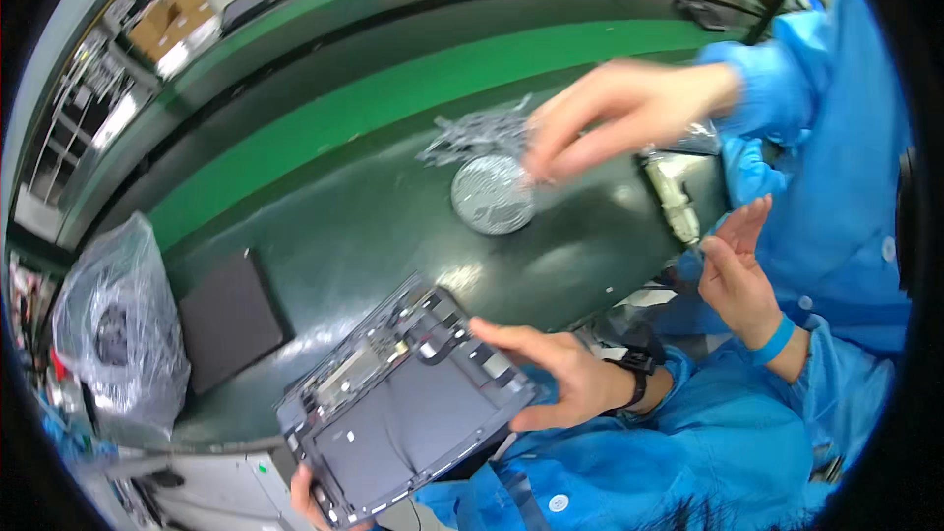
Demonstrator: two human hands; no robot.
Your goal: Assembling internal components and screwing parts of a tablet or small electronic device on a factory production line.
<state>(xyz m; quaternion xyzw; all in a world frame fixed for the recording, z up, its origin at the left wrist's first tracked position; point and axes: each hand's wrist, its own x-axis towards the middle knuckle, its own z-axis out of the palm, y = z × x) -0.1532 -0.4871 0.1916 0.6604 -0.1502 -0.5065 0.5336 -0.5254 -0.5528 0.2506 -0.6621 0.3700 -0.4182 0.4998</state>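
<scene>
Far to the left of the casing [398, 411], a clear bag [147, 285] is seen at the surface's [344, 236] edge, with something round and grey showing through its plastic. Beyond it, well apart from the casing, brown boxes [177, 5] are stacked at the upper left. Between the bag and the casing, a dark slab [231, 324] is laid flat, its near corner close to the bag.

At the casing's lower left corner, the edge is gripped by the person's left hand [304, 497], of which only a part is shown. The casing itself is held tilted at the near side of the surface, its inside turned up: a board is seen along its far side and a wide dark panel below. Its right edge is clasped by the right hand [565, 374], a black watch [637, 374] being worn at the wrist. Both hands are thus clamped on the casing, apart from each other.

Beyond the casing, grey strips [477, 131] are heaped, with a round silvery disc [487, 197] just nearer. Above the disc's right rim, a co-worker's hand [624, 118] is blurred; whether the disc is touched cannot be told. Farther right of the casing, a pale tool [674, 199] is seen, and beside its near end another bare hand [739, 275], blue-banded at the wrist, is held with fingers extended.
</scene>
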